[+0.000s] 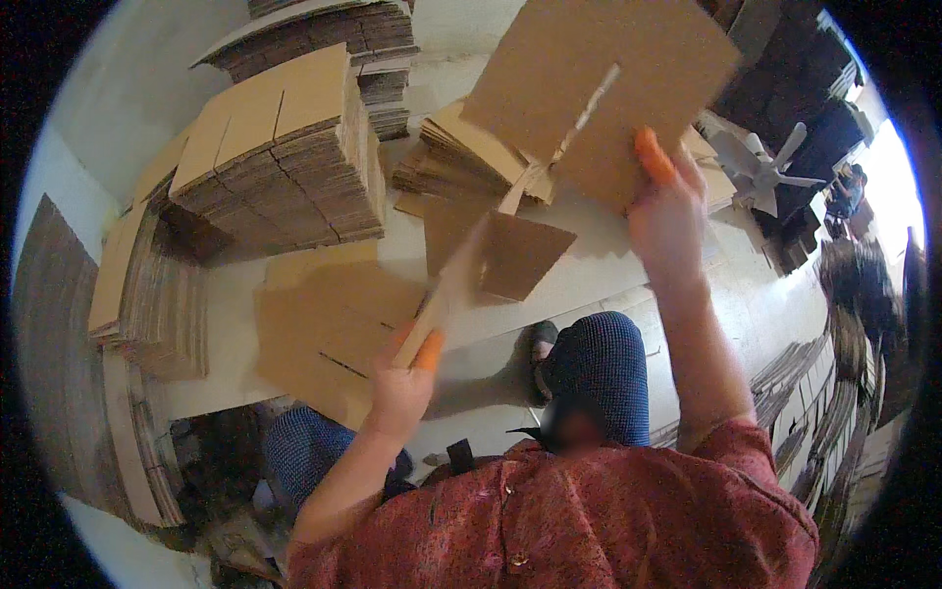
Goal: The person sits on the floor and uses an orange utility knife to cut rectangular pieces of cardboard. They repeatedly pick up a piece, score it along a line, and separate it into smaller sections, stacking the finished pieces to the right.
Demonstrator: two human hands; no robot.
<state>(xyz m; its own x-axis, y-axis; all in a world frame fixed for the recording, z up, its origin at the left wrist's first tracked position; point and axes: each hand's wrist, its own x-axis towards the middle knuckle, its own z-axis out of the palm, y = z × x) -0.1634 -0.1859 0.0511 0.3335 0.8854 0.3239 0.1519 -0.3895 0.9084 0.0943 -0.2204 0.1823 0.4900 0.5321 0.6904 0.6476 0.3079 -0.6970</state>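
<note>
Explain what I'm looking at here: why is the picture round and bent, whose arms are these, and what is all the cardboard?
The picture comes from a wide fisheye camera worn on a person's head, looking down, so straight edges curve and the corners go black. The two bare arms rising from the lower edge are the wearer's own. The right hand is raised and grips a large flat cardboard sheet with slots cut into it. The left hand holds a narrower cardboard piece, seen nearly edge-on and blurred. Both hands have orange coverings on some fingers. Below, on the pale floor, lie loose cardboard pieces, and tall stacks of flattened cardboard stand around them. The wearer's knees in blue patterned trousers and a red top show at the bottom.
</note>
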